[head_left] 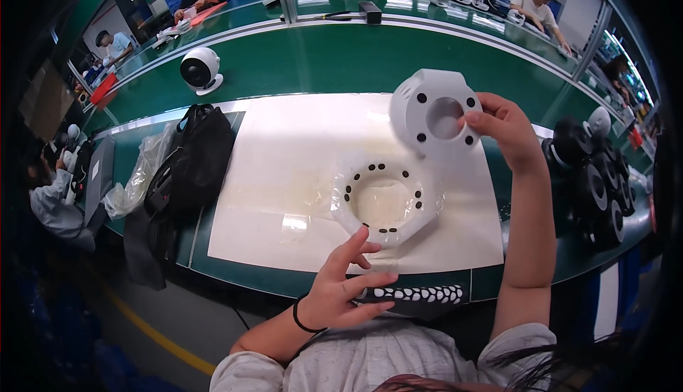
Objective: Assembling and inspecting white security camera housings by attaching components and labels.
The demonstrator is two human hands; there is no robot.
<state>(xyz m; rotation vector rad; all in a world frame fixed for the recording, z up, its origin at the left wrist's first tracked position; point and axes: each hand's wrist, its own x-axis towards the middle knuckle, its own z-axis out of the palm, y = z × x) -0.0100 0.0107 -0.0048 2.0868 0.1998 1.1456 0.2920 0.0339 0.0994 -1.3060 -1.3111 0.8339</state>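
My right hand (498,125) is closed on the edge of a white plastic housing (416,111), thumb at its round central hole. The housing is held raised and tilted, with dark round dots at the corners of the face turned toward me. Below it, a white octagonal ring (341,200) with several small black pads around its inner rim lies on a pale sheet (277,157). My left hand (345,285) is open with fingers spread, its index fingertip by the ring's near edge; contact is unclear. Beside its other fingers lies a black strip with white patches (420,294).
A black bag (192,164) and clear plastic wrap (139,171) lie left of the sheet. A white round device with a dark front (200,70) stands farther back. Dark round parts (594,178) are piled at the right. Several people sit at benches beyond a metal rail.
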